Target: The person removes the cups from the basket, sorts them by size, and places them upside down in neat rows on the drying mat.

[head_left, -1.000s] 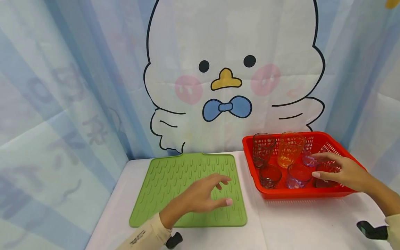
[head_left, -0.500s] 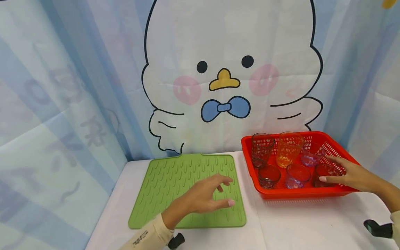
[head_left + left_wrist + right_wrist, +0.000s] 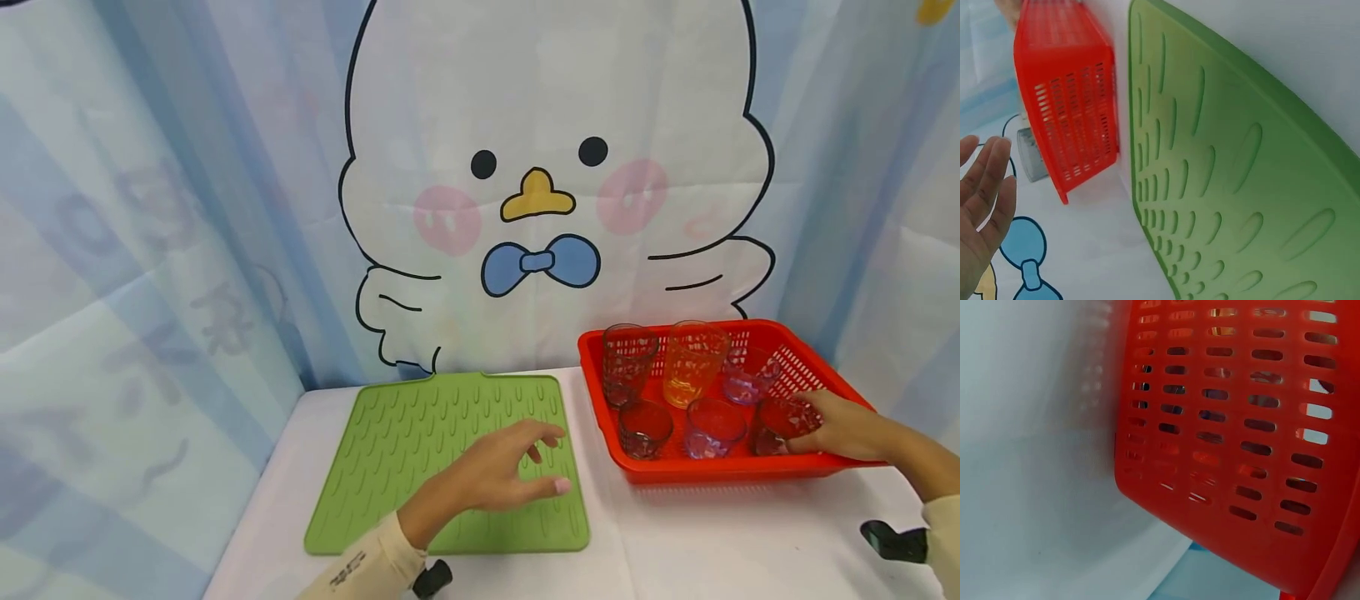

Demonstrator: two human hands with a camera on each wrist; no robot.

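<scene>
In the head view my right hand (image 3: 847,427) reaches over the right rim of the red basket (image 3: 720,471). It grips a short, dark-tinted drinking glass (image 3: 776,425) at the basket's front right, fingers on its right side and partly seen through it. The right wrist view shows mostly the basket's slotted wall (image 3: 1229,425), and the grip is hidden there. My left hand (image 3: 495,471) holds nothing above the green drying mat (image 3: 450,433), fingers loosely bent and thumb apart. Its fingers also show at the edge of the left wrist view.
Also in the basket are a tall dark glass (image 3: 628,367), a tall amber glass (image 3: 692,367), a purple glass (image 3: 748,379), a short dark glass (image 3: 645,429) and another purplish glass (image 3: 712,429). A printed curtain (image 3: 540,100) hangs behind the white table (image 3: 675,542).
My right hand has moved from above the basket's right side down to the front right dark glass and closed round it. The left hand has barely shifted.
</scene>
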